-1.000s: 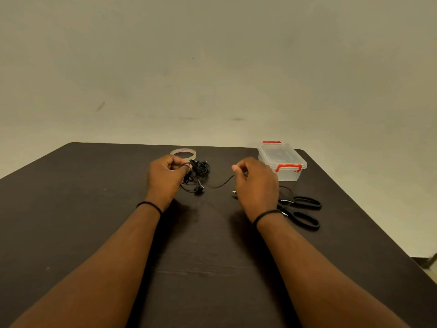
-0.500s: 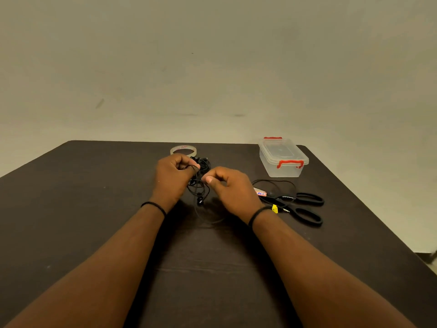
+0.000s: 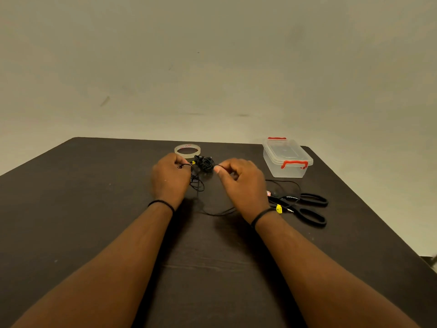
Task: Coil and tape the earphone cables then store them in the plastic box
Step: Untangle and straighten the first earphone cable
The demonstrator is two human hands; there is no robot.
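Head view: both hands, left hand and right hand, pinch the earphone cable.

Since half a second ago, we are drawing our right hand back to the right, away from our left hand, opening a gap where the two were nearly touching. We are pulling a strand of the earphone cable out with it, so slack is now trailing in a loop across the worktop.

Left hand and right hand apparently pinch earphone cable
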